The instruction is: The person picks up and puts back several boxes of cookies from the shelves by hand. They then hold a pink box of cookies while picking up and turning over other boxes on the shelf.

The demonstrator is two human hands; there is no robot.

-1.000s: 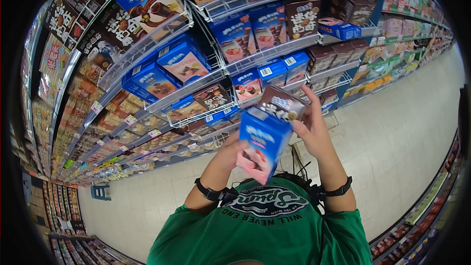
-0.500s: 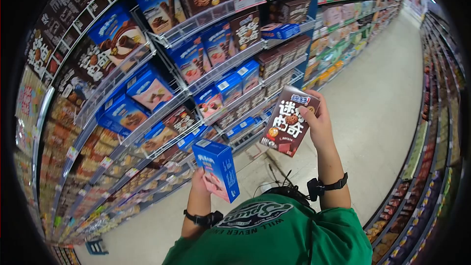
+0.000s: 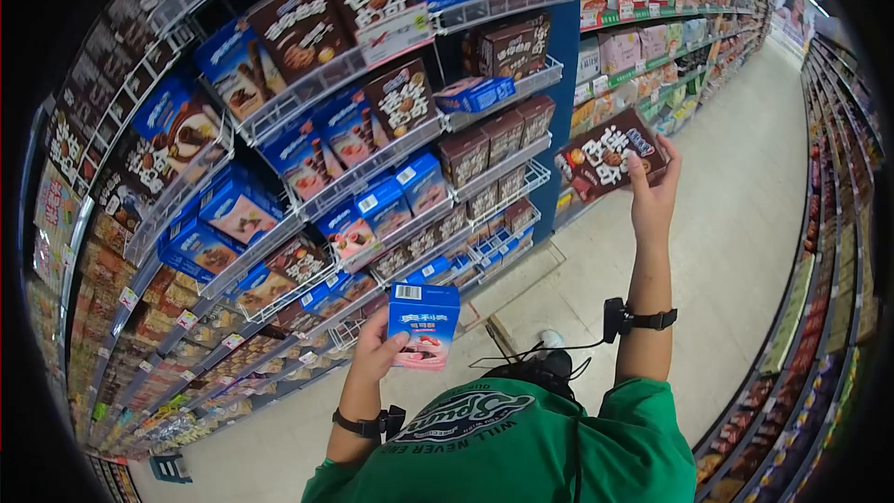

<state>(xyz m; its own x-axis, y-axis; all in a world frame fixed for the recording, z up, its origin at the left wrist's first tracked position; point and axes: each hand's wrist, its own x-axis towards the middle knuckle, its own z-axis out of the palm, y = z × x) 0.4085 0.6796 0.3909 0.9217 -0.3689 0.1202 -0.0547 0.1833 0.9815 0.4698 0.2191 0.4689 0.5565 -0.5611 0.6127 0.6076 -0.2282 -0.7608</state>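
Note:
My left hand point(image 3: 374, 346) is closed round the lower left side of a blue and pink snack box point(image 3: 425, 324), held upright low in front of my chest. Its thumb lies across the front face. Out to the right, my right hand point(image 3: 657, 179) grips a dark brown cookie box point(image 3: 610, 155) by its right end, thumb on the printed face. That box is turned on its side, near the right end of the shelf rack. Neither box touches the shelves.
A wire display rack point(image 3: 372, 154) with blue and brown boxes stands ahead and to the left. Green-edged shelves point(image 3: 652, 14) run beyond it. Another shelf row point(image 3: 810, 224) lines the aisle's right side. A blue stool-like object point(image 3: 170, 469) is on the floor point(image 3: 736, 149).
My right hand has moved up and right, and the brown box has rotated from upright to sideways. The blue box has turned its front more toward me. The view has shifted.

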